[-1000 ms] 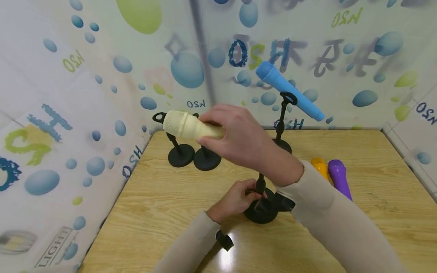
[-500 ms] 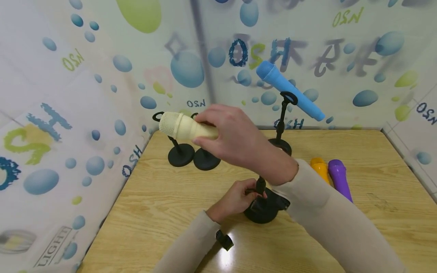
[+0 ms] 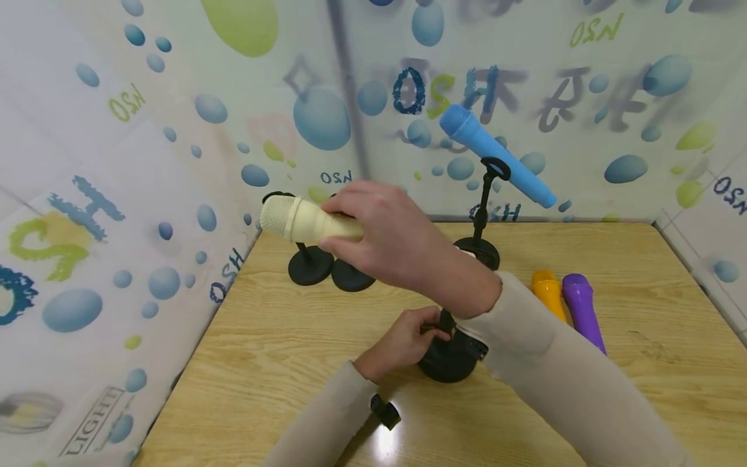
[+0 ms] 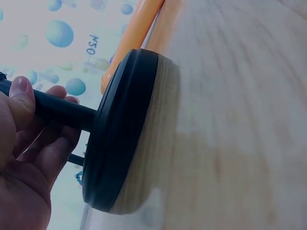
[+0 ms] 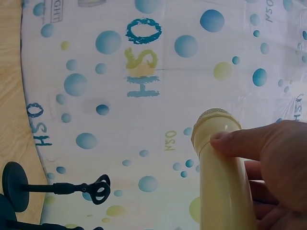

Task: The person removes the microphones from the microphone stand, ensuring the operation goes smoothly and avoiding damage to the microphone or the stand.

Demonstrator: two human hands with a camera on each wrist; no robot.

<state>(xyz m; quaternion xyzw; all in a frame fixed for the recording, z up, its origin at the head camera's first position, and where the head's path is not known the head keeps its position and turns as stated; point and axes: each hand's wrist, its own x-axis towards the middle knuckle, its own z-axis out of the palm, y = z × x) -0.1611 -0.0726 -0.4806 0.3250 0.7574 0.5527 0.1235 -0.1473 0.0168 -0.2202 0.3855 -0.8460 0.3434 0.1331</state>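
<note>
A cream microphone (image 3: 309, 219) is gripped by its handle in my right hand (image 3: 391, 237), its mesh head pointing left in the head view. The right wrist view shows my thumb lying along the microphone (image 5: 223, 187) just below its head. Lower down, my left hand (image 3: 403, 340) holds the pole of a black microphone stand (image 3: 446, 364) close above its round base. In the left wrist view, thumb and fingers wrap this pole, and the base (image 4: 122, 129) sits against the table. My right hand and forearm hide the stand's upper part in the head view.
Two black stands (image 3: 310, 266) are at the back left. Another stand (image 3: 480, 217) bears a tilted blue microphone (image 3: 498, 152) at the back. An orange microphone (image 3: 548, 295) and a purple one (image 3: 583, 311) lie on the table (image 3: 653, 389) at right. Printed walls enclose the table.
My right hand has moved a little to the left with the cream microphone. The left hand stays on the stand's pole.
</note>
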